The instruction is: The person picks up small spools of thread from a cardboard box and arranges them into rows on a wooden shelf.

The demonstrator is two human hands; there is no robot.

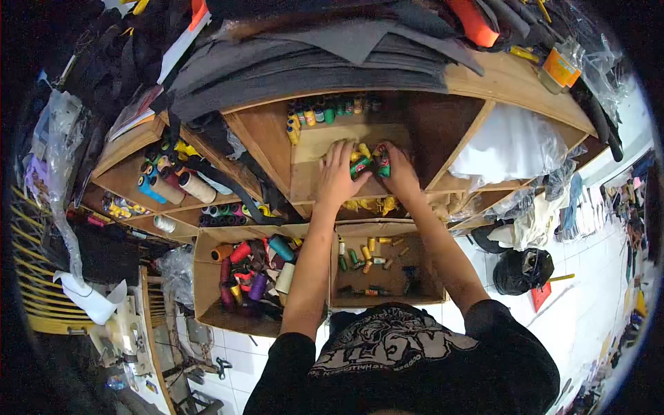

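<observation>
Both arms reach into an open wooden compartment (308, 173) of the shelf. My left hand (335, 173) is closed around a green thread spool (357, 168), thumb along its lower side. Close beside it, my right hand (401, 173) grips another green thread spool (384, 166) with the fingers over its top. Yellow spools (363, 149) show between the two hands. Along the back and left wall of the compartment stand rows of small spools (319, 114), yellow, blue, green and dark. My palms hide part of what the fingers hold.
Below the shelf, one cardboard box (443, 294) holds scattered small spools; another box (207, 311) is heaped with larger cones. Thread cones (166, 188) fill a left compartment. Dark fabric sheets (311, 66) lie on top, near a jar (559, 67). White plastic (508, 149) bulges at right.
</observation>
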